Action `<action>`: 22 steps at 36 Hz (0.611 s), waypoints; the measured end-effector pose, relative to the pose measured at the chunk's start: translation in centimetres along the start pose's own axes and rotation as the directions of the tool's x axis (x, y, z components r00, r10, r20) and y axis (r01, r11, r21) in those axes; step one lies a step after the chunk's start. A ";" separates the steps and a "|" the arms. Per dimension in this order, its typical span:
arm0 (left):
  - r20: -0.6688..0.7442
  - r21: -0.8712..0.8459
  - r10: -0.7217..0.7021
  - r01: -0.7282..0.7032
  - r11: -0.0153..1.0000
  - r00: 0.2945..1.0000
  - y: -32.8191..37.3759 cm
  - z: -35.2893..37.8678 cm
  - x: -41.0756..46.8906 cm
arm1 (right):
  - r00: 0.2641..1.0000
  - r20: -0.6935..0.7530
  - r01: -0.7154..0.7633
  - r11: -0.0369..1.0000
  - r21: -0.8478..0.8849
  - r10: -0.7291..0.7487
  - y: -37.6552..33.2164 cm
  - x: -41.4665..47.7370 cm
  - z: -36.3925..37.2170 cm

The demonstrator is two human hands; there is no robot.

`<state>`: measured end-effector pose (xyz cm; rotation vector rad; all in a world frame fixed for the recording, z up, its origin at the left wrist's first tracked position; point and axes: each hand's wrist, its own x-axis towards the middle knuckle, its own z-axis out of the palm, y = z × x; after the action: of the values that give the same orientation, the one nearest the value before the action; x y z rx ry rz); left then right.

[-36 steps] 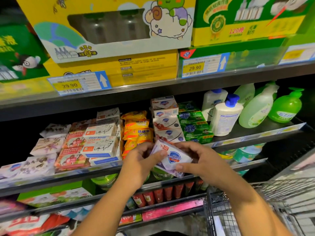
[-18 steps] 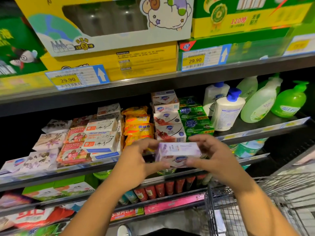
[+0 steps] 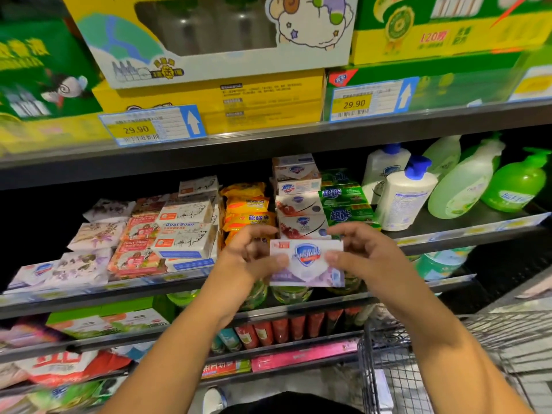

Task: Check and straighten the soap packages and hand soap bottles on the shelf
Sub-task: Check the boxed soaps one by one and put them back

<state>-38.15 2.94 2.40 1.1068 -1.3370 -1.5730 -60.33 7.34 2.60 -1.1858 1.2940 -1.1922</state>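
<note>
Two hands are pinching one soap package [image 3: 307,262] at frame centre: left hand [image 3: 248,258] and right hand [image 3: 364,255] gripping its ends, off the shelf [image 3: 191,282]. We're risking knocking the stacked soap boxes [image 3: 298,216] behind when reinserting.

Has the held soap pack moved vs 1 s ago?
Yes. The soap pack has rotated from tilted to level, logo facing the camera; it stays just below the white soap box stack.
</note>
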 end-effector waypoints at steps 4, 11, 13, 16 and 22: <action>0.054 -0.142 -0.387 0.391 0.909 0.920 0.1 0.4 0.4 | 0.956 -0.018 -0.293 0.956 -0.009 0.293 0.1 0.5 1.2; 0.054 -0.019 -0.474 0.475 0.880 0.879 -0.7 0.4 0.8 | 0.915 0.023 -0.400 0.912 -0.091 0.404 1.9 1.2 0.6; 0.025 0.027 -0.329 0.328 0.944 0.944 -0.5 0.3 0.8 | 0.945 0.035 -0.322 0.944 -0.068 0.325 2.0 1.5 -0.2; -0.010 0.043 -0.060 0.060 0.997 0.998 0.5 0.7 0.8 | 0.969 0.012 -0.248 0.968 0.031 0.248 2.0 1.9 -1.1; 0.085 0.184 0.181 -0.194 0.964 0.980 0.6 2.7 0.6 | 0.957 0.064 -0.287 0.903 0.321 0.282 3.0 2.2 0.5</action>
<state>-40.86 3.15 3.12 1.0146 -1.6169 -1.3757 -60.10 5.29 -0.52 -0.7347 1.1558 -1.1237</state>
